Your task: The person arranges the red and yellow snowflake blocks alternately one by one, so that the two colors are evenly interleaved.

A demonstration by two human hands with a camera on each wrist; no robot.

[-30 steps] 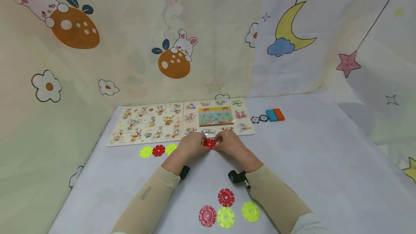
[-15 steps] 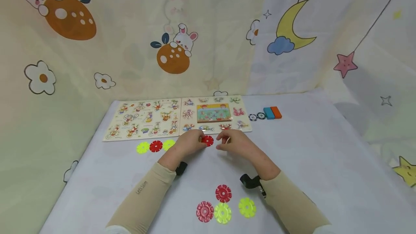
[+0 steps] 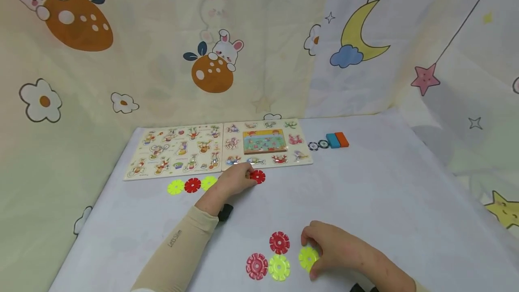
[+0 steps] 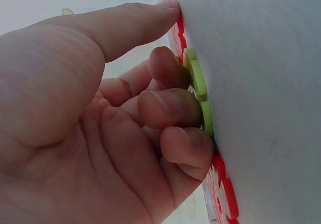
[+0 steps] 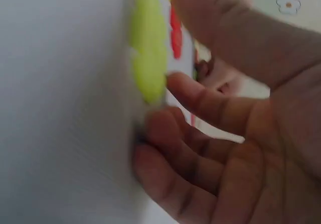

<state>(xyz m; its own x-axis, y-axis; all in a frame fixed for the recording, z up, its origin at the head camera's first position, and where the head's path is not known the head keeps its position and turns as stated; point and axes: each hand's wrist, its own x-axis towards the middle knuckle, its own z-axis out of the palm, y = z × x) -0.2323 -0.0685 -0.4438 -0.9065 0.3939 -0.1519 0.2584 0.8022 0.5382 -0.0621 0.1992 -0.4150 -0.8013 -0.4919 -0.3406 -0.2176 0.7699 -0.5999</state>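
Note:
My left hand (image 3: 236,179) pinches a red plastic snowflake disc (image 3: 257,176) lying flat near the puzzle boards. In the left wrist view, its thumb meets the red disc (image 4: 176,30), while its other fingers curl beside yellow-green discs (image 4: 200,86). To the left lie a yellow-green disc (image 3: 175,187), a red one (image 3: 192,185) and another yellow-green one (image 3: 208,183), in line. My right hand (image 3: 334,247) arches round a yellow-green disc (image 3: 308,258) at the front, thumb and fingers spread about it. The blurred right wrist view shows that disc (image 5: 149,48) flat on the table.
Two red discs (image 3: 279,242) (image 3: 257,266) and a yellow-green disc (image 3: 279,267) lie left of my right hand. Behind stand picture puzzle boards (image 3: 172,152) (image 3: 298,148), black-and-white round pieces (image 3: 323,144), a blue block (image 3: 333,140) and an orange block (image 3: 342,139).
My right hand has let go of the red disc and come back toward the front right, round the yellow-green disc. My left hand has stayed at the red disc.

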